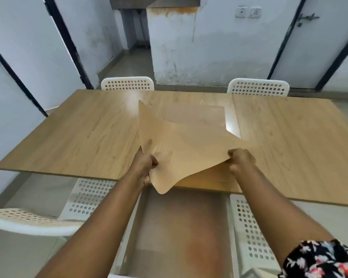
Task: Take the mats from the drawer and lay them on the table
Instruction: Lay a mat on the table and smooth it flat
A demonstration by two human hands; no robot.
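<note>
A thin tan mat (181, 149) hangs bent and lifted above the near edge of the wooden table (84, 133). My left hand (144, 165) grips its near left edge and my right hand (240, 160) grips its near right edge. The mat's far left corner sticks up and its near corner droops below the table edge. A second, glossy mat (197, 115) lies flat on the table just beyond, partly hidden by the held one. Something orange-brown shows under the held mat by my right hand; I cannot tell what it is. No drawer is in sight.
Two white perforated chairs (128, 84) (258, 88) stand at the table's far side. More white perforated chairs (88, 197) (251, 231) sit tucked at the near side, one (26, 221) at the lower left. A wall and doors stand behind.
</note>
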